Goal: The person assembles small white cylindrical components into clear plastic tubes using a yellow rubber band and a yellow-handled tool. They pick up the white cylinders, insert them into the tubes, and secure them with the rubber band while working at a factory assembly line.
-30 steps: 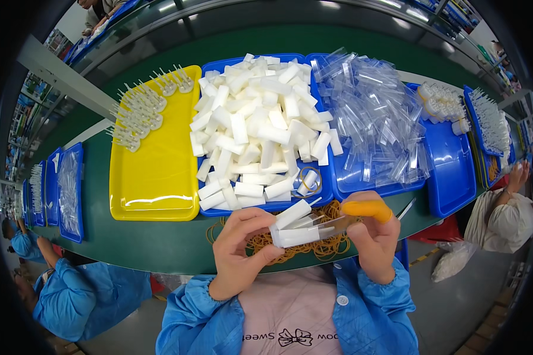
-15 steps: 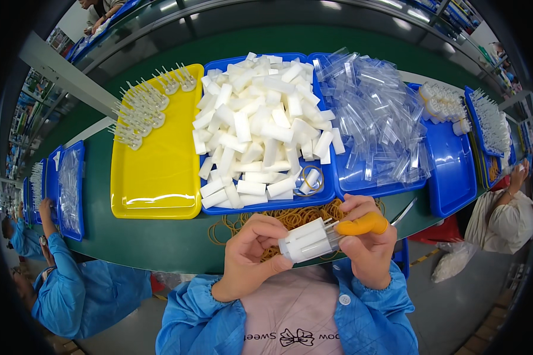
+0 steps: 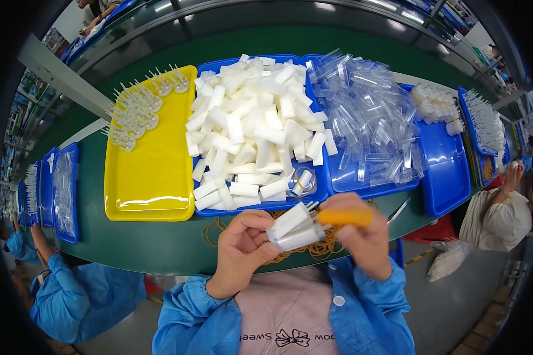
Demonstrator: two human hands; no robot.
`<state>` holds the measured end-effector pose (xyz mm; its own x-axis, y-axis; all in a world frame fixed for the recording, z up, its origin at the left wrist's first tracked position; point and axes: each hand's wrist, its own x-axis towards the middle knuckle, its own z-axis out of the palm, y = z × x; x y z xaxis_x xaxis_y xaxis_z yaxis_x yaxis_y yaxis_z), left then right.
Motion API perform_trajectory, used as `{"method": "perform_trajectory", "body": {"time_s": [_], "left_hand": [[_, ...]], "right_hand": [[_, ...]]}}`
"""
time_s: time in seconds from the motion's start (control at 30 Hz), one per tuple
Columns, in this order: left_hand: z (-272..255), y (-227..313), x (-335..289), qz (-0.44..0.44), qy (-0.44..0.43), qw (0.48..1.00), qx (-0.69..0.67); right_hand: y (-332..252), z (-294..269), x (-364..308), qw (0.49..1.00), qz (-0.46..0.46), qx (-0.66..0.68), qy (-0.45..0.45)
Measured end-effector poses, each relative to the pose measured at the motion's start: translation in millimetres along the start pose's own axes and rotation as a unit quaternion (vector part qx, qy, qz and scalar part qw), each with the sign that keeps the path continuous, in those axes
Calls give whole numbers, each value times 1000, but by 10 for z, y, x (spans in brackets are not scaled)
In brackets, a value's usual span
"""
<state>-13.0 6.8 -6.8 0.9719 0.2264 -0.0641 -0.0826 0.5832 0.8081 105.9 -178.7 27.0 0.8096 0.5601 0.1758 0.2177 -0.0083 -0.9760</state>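
Observation:
My left hand (image 3: pixel 241 251) is closed on the base of a bundle of white foam blocks (image 3: pixel 299 229), pinching it between thumb and fingers. White prongs stick out of the bundle's right end, and some clear plastic shows around it. My right hand (image 3: pixel 365 239), with an orange finger cot (image 3: pixel 344 217) on one finger, is at that pronged end. Motion smears its fingers, so what they hold cannot be made out. Under the bundle lies a pile of tan rubber bands (image 3: pixel 320 249) at the table's near edge.
A yellow tray (image 3: pixel 151 189) with white pronged parts (image 3: pixel 137 112) stands left. Blue trays hold white foam blocks (image 3: pixel 249 130), clear plastic sleeves (image 3: pixel 370 112) and white round parts (image 3: pixel 435 102). Tweezers (image 3: pixel 400 210) lie right of my hands. A co-worker's blue sleeve (image 3: pixel 71 284) shows at left.
My right hand's fingers have shifted left over the pronged end and are blurred. The foam blocks now fan apart at that end. My left hand keeps its hold.

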Motion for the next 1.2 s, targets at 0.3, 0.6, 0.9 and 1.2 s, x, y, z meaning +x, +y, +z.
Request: {"method": "perform_trajectory", "body": {"time_s": [0.3,0.6,0.9,1.2], "left_hand": [[-83,-6,-32,8,16,1000,0],[-69,-5,-51,28,17,999,-10],[7,3,-62,86,-34,989,117],[41,-3,-74,91,-47,991,90]], "right_hand": [[363,-426,522,750,-165,-640,-33],[278,-524,459,959,-62,-276,33],[-86,-58,120,967,-30,244,68],[-60,130,79,942,-15,329,57]]}}
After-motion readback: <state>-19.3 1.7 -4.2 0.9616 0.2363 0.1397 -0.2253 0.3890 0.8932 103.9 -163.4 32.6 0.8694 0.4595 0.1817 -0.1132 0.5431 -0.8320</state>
